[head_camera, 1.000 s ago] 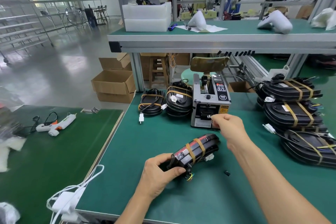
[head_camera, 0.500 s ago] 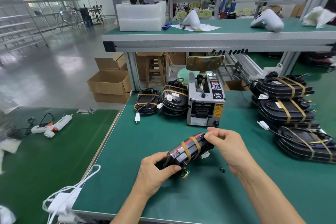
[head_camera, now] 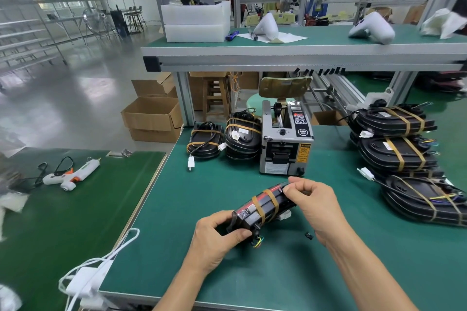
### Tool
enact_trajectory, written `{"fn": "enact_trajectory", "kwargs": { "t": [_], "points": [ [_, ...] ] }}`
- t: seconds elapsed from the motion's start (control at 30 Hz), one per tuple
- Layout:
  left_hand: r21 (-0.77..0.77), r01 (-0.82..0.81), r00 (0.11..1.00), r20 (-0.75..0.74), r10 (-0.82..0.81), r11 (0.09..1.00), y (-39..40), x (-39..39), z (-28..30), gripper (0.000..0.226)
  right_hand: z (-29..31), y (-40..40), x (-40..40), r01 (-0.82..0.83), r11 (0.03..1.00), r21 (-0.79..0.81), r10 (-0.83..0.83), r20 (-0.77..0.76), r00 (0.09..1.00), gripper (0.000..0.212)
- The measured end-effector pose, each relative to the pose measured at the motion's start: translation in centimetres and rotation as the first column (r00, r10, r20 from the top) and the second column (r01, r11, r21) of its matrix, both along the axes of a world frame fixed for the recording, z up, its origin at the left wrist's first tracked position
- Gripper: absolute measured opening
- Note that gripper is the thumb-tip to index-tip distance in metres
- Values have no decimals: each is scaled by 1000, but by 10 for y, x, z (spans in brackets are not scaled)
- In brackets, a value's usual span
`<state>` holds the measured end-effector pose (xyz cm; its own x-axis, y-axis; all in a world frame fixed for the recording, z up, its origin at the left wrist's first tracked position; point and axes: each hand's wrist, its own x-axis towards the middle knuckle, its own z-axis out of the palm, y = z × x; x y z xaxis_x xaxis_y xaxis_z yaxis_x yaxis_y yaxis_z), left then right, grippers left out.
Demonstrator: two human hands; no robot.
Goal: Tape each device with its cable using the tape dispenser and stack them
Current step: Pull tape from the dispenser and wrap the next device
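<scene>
The left hand (head_camera: 214,240) grips the near end of the black device (head_camera: 262,207), thumb curled over its edge, holding it tilted just above the green table (head_camera: 278,272). The right hand (head_camera: 313,199) pinches the device's far end, fingers curled; whether tape sits between them, I cannot tell. Two tan bands already cross the device. A second ago the right hand was up at the tape dispenser (head_camera: 286,141); it has since come back down. Taped devices (head_camera: 396,144) are stacked at right.
</scene>
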<state>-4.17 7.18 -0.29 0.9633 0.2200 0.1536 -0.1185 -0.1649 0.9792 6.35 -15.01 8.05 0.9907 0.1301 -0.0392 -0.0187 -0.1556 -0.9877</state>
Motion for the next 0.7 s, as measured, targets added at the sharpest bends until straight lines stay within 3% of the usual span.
{"fn": "enact_trajectory", "kwargs": {
  "t": [0.47, 0.7],
  "points": [
    [-16, -6, 1000, 14, 7, 1000, -2, -1, 4, 53, -2, 8, -2, 76, 992, -99, -72, 43, 996, 19],
    [-16, -13, 1000, 11, 13, 1000, -3, -1, 5, 53, -7, 10, -1, 113, 993, -43, -112, 10, 994, 12]
  ]
}}
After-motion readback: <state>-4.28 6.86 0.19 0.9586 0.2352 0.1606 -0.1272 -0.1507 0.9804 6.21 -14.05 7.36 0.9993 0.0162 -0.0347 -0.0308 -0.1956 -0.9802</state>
